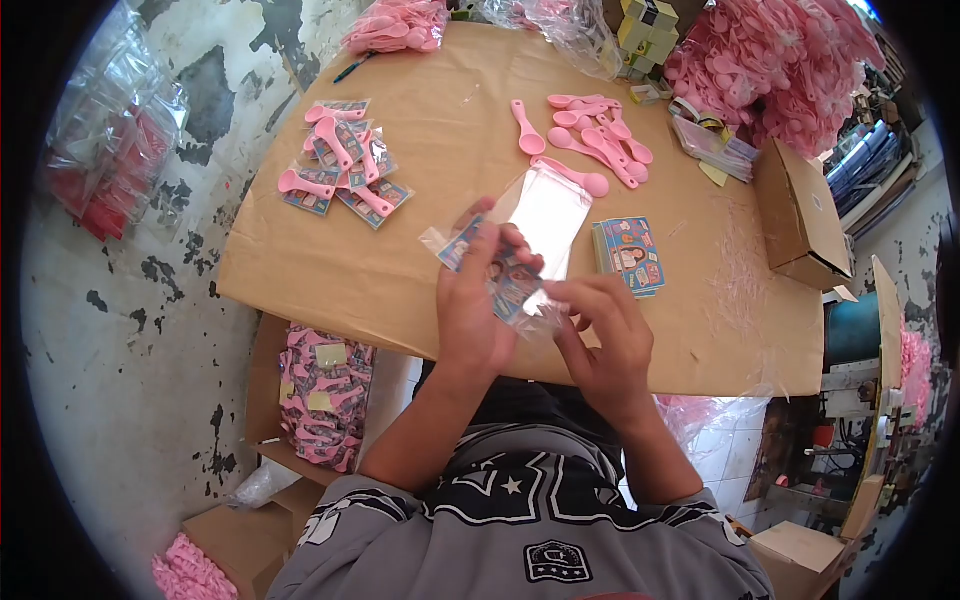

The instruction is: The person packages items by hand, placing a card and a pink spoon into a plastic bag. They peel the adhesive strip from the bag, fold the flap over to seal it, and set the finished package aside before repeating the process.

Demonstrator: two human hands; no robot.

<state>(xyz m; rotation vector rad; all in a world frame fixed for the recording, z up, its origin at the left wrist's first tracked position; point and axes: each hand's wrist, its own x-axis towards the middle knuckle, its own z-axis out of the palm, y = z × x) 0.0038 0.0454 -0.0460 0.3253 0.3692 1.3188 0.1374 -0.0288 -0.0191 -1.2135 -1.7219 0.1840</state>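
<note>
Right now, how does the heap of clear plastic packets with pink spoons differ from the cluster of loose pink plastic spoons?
The heap of packets pairs spoons with blue printed cards in clear film; the loose spoons are bare, without cards. The packets lie on the person's left, the loose spoons right of centre. Both show pink spoons overlapping at mixed angles.

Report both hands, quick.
Left hand: closed on a clear bag with a printed card inside.
Right hand: fingers curled at the bag's edge; whether they pinch it cannot be told.
</note>
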